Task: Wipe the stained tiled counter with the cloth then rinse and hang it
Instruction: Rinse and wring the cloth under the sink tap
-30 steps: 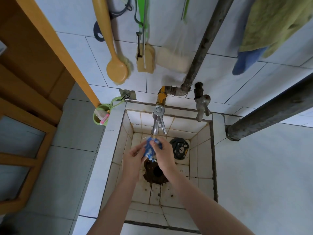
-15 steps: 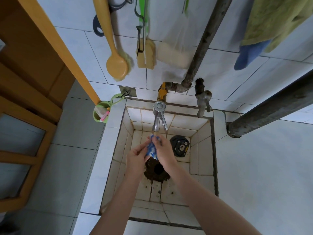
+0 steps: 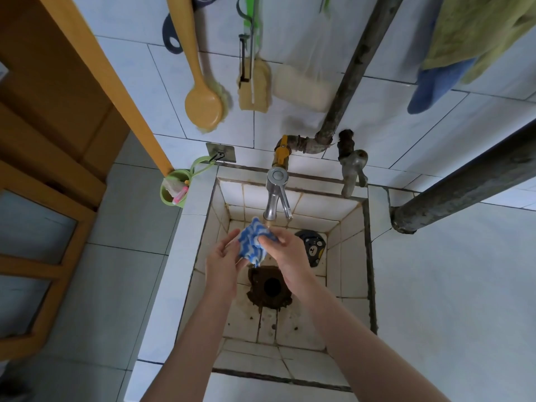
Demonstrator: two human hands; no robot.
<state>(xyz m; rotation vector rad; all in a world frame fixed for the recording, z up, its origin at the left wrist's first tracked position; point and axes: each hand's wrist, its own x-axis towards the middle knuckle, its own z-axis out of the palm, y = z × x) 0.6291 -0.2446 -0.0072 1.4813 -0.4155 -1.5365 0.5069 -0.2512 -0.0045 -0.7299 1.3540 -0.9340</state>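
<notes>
I am holding the blue and white cloth (image 3: 253,242) bunched up just under the spout of the steel tap (image 3: 275,195), over the far half of the tiled sink (image 3: 200,227). My right hand (image 3: 285,250) is pinching the cloth's right side, thumb and fingers curled onto it. My left hand (image 3: 222,262) is resting against its left side with relaxed, nearly straight fingers, the thumb lying below the cloth. The cloth's lower corner is hanging above the dark, grimy drain (image 3: 271,285) in the middle of the sink floor. I cannot tell whether water is running from the tap.

A black round thing (image 3: 311,246) is sitting in the far right corner of the sink, just beyond my right wrist. A second, older tap (image 3: 352,166) is sticking out of the wall to the right of the steel one. On the far wall a yellow brush (image 3: 203,103), a sponge on a green handle (image 3: 253,85) and a bar in a net bag (image 3: 303,88) are hanging side by side. A green cup (image 3: 174,188) is hanging at the sink's far left corner. At the top right a green towel (image 3: 475,30) is drooping over a blue rag (image 3: 435,85).
</notes>
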